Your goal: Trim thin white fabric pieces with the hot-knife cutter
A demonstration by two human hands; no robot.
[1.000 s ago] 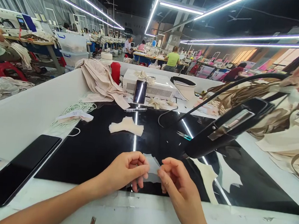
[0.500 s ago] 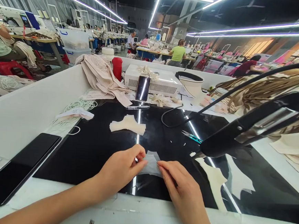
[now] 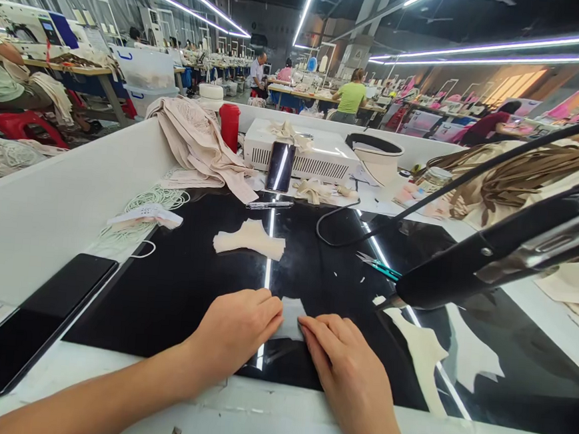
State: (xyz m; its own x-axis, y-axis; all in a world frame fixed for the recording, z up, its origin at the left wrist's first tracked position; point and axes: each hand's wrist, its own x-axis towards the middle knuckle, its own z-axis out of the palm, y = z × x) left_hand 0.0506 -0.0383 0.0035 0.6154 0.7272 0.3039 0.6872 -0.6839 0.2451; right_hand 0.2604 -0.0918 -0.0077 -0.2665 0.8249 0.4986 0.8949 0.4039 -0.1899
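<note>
A small translucent white fabric piece [image 3: 291, 319] lies on the glossy black board [image 3: 162, 300], between my two hands. My left hand [image 3: 241, 323] is closed at its left edge, thumb and fingers pinched together. My right hand [image 3: 351, 362] pinches the right edge with thumb and forefinger. Beyond them rests a cream fabric piece [image 3: 249, 239] with curved edges, seemingly a stack. Toward the right, a long cream cutout [image 3: 420, 344] and a thin white cutout [image 3: 472, 348] lie on the board.
A black-handled tool or lamp arm [image 3: 446, 269] leans in from the right, its tip over the board. Teal thread snips [image 3: 383, 267] lie behind it. A large phone [image 3: 35, 324] is at left; a smaller phone [image 3: 280, 167] leans on a white box [image 3: 299, 154]. Beige fabric [image 3: 199, 146] is heaped behind.
My left fingers have closed in from a looser curl at the fabric's left edge. My right hand stays at the right edge. The view has shifted slightly.
</note>
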